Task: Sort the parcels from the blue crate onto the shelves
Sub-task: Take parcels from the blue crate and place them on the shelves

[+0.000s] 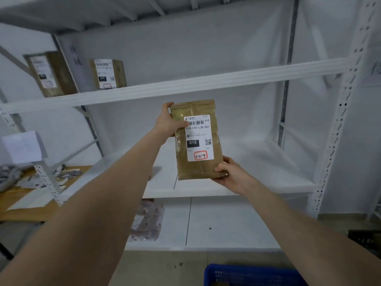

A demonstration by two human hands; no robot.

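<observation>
I hold a flat brown parcel (195,168) upright in front of the white shelving. Its white label reads 010-010-L30-551, with "3-2-4" handwritten in a red box. My left hand (168,123) grips the parcel's upper left edge, thumb on the label. My right hand (233,175) holds its lower right corner from below. The parcel hangs in the air in front of the middle shelf (257,182). The blue crate (249,274) shows at the bottom edge, below my right forearm.
Two brown boxes (51,74) (108,73) with labels stand on the upper shelf (185,84) at left. A clear bag of items (147,221) lies on the lowest shelf. A wooden table (26,203) with papers and clutter is left of the shelving upright.
</observation>
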